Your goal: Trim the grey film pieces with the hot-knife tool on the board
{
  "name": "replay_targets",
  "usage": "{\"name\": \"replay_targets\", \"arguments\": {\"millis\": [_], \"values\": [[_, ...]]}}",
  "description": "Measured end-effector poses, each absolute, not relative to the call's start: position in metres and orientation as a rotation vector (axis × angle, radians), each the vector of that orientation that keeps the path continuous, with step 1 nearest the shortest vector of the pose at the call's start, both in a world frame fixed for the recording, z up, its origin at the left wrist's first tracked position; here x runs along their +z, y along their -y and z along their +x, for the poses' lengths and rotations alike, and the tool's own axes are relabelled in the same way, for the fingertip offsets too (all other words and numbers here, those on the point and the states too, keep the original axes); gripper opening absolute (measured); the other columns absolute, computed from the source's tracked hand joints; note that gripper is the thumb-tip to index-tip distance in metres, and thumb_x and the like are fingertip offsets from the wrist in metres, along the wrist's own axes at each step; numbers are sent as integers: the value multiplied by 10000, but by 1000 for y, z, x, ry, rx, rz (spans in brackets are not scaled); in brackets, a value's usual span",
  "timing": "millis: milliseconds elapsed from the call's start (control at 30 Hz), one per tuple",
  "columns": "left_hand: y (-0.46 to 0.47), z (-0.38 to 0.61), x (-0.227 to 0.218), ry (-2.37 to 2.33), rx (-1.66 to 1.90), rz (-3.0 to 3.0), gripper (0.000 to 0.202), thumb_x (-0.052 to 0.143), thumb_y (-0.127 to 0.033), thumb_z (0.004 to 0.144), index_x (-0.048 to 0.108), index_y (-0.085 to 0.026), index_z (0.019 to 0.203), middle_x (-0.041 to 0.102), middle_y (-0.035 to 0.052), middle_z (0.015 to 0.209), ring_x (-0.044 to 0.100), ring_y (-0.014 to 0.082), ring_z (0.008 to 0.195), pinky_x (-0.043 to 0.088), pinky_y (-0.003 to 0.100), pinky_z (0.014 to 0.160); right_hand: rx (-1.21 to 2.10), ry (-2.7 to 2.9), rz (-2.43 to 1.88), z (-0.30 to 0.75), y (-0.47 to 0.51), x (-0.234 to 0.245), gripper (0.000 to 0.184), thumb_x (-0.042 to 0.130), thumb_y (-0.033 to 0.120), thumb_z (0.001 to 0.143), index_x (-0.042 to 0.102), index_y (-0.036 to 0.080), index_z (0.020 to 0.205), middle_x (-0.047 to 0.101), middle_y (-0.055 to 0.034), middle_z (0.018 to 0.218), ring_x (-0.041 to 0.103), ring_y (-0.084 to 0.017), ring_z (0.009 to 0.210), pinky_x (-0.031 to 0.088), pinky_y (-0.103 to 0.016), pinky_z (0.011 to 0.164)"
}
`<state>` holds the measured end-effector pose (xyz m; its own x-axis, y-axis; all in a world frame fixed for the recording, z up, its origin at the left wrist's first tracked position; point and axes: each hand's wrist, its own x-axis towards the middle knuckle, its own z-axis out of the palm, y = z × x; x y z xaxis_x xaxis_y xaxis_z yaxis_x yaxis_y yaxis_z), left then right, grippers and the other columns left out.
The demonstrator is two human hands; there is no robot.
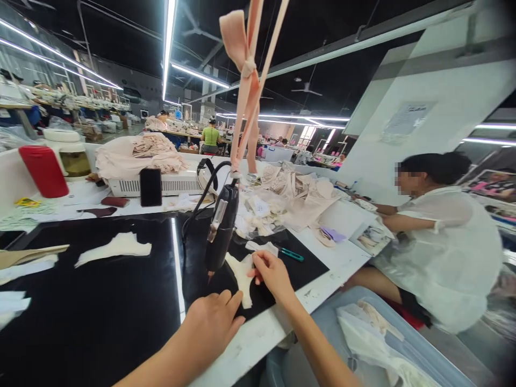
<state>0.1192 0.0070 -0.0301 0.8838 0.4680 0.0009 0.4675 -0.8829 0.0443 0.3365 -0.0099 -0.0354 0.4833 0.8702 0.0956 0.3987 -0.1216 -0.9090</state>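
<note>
A cream cut fabric piece [243, 277] lies on the black work mat near its right side. With thumb and fingertips, my right hand [273, 273] pinches its right edge. My left hand [213, 324] rests low on the mat, its fingers stretched out and the index fingertip touching the piece's lower left edge. Just left of the piece hangs a black hand tool [220, 231] with a narrow tip, held up by knotted pink fabric straps [246, 91]. Green thread snips [292, 255] lie beyond my right hand, beside another pale fabric scrap [262, 248].
Another cut piece [115, 249] lies on the mat's left. A phone [150, 187] leans against a white vented box [157, 184]. Piled beige garments [298, 188] stand behind. At right sits a co-worker [439, 242]; a blue-grey bin [363, 306] is below the table edge.
</note>
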Motion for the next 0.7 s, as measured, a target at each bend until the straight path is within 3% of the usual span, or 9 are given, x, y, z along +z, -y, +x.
{"name": "replay_targets", "arguments": {"millis": [133, 233, 433, 533, 700], "values": [[-10, 122, -29, -745, -18, 2984, 503, 419, -296, 1123, 492, -183, 1607, 668, 125, 1187, 711, 289, 1031, 615, 501, 880, 572, 977, -1612, 344, -13, -29, 399, 591, 527, 1051, 641, 131, 1026, 665, -37, 837, 637, -128, 661, 572, -285, 653], [-11, 123, -25, -748, -39, 2935, 496, 422, -281, 1116, 510, -192, 1596, 675, 121, 1214, 716, 281, 1030, 618, 489, 890, 521, 921, -1496, 348, -27, -20, 372, 606, 500, 1046, 625, 130, 1006, 648, -32, 828, 662, -149, 729, 595, -325, 733], [-14, 123, -31, -738, 19, 2910, 502, 402, -318, 1120, 525, -178, 1587, 679, 134, 1243, 715, 289, 1039, 612, 489, 906, 230, 928, -1247, 342, -23, 11, 435, 624, 573, 1005, 634, 138, 1033, 697, -94, 1061, 677, -205, 994, 556, -415, 947], [-15, 122, -35, -737, 41, 2892, 507, 395, -319, 1123, 509, -181, 1598, 676, 129, 1252, 710, 284, 1052, 607, 491, 919, 125, 963, -1168, 328, -6, 23, 470, 624, 611, 996, 649, 142, 1027, 703, -94, 1043, 668, -196, 955, 554, -392, 910], [-16, 120, -36, -730, 53, 2860, 496, 411, -303, 1117, 528, -182, 1584, 674, 125, 1254, 707, 279, 1069, 602, 483, 927, 65, 987, -1066, 304, 21, 32, 363, 613, 524, 1035, 666, 167, 1002, 709, -56, 959, 688, -164, 906, 568, -310, 850]]}}
